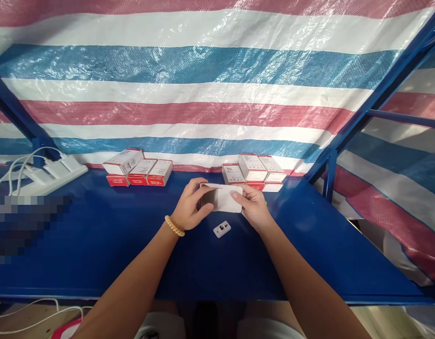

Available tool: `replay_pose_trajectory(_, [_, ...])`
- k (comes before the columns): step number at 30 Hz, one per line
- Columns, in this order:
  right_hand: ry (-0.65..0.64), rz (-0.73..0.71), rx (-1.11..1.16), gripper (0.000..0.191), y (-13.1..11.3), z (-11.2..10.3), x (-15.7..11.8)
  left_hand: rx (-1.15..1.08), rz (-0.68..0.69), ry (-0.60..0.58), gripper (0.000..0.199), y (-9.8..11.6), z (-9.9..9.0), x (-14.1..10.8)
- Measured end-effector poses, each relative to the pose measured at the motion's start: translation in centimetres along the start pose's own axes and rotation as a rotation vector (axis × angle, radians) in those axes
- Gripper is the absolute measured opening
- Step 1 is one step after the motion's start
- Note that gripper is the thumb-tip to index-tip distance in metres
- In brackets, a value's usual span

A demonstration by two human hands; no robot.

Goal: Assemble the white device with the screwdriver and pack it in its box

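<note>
Between my two hands is a small white cardboard box [224, 199], held above the table with a pale inner face or flap toward me. My left hand [192, 205], with a beaded bracelet at the wrist, grips its left end, thumb below and fingers on top. At the right end my right hand [254, 207] is closed on the box, its thumb pressed on the white face. A small white device with dark port openings [222, 229] lies on the table just below the box. What the box holds cannot be made out.
Several red-and-white boxes [140, 169] are stacked at the back left, and another stack of boxes [254, 172] stands behind my right hand. A white power strip [51, 176] with plugged-in adapters sits far left on the blue table [132, 245]. Blue posts [329, 176] flank it.
</note>
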State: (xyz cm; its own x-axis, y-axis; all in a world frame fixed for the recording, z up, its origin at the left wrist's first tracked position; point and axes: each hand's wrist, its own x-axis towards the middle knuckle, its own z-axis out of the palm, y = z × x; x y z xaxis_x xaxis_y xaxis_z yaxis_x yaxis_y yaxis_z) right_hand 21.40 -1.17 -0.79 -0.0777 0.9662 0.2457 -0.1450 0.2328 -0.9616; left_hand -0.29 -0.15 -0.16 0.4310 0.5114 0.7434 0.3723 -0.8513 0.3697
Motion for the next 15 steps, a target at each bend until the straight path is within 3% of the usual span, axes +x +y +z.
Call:
replay_pose_trajectory(5, [0.037, -0.005, -0.005, 0.034, -0.4, 0.2, 0.0, 0.036, -0.037, 0.024, 0.034, 0.4, 0.1, 0.3])
replay_pose_trajectory(10, [0.153, -0.059, -0.195, 0.038, -1.3, 0.2, -0.1, 0.225, 0.025, -0.073, 0.064, 0.5, 0.2, 0.4])
replay_pose_trajectory(15, [0.126, -0.096, -0.328, 0.033, -1.4, 0.0, -0.3, 0.295, 0.027, -0.159, 0.075, 0.2, 0.1, 0.4])
